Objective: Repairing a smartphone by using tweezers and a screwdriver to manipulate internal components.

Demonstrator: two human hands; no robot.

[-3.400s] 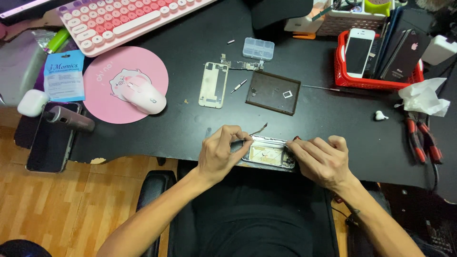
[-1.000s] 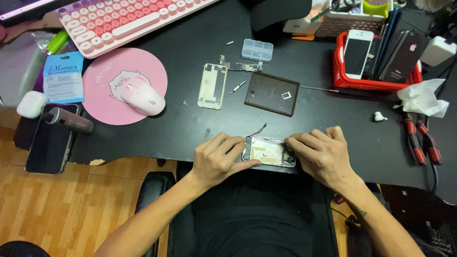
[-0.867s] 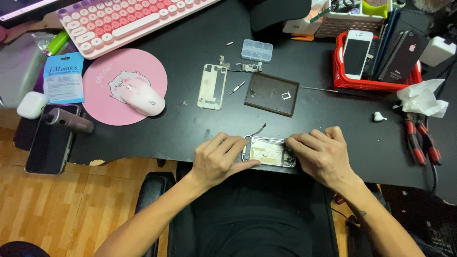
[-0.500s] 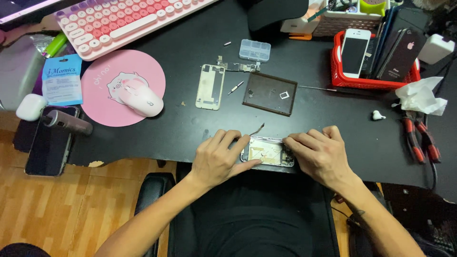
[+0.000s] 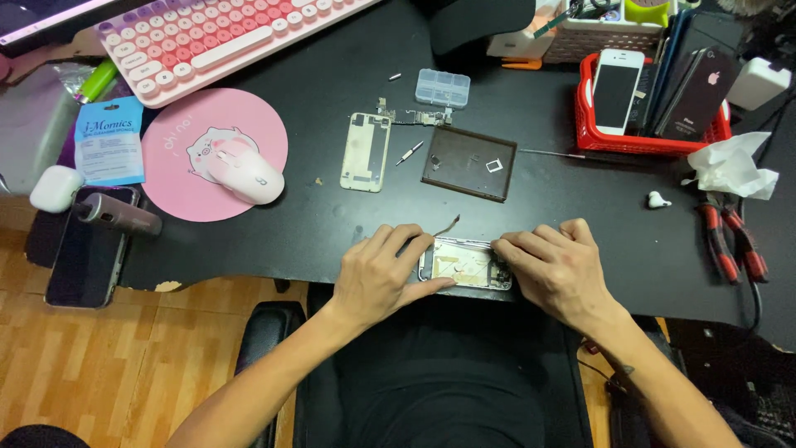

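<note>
two hands (image 5: 377, 278), one mouse (image 5: 245, 176), one keyboard (image 5: 199, 37)

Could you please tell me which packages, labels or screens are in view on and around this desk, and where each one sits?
Blue pouch: flat rectangle with white print, far left beside the pink mouse mat.
White phone: upright in the red basket, upper right, dark screen.
Black phone: same basket, back facing out, small pale logo.
Dark phone: lying flat off the desk's left edge, screen blank.
Monitor: top left corner, only a lit sliver shows.

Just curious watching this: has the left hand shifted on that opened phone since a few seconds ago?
Yes. The left hand has slid right, toward the brown mat, and now grips the opened phone's left end.
</note>
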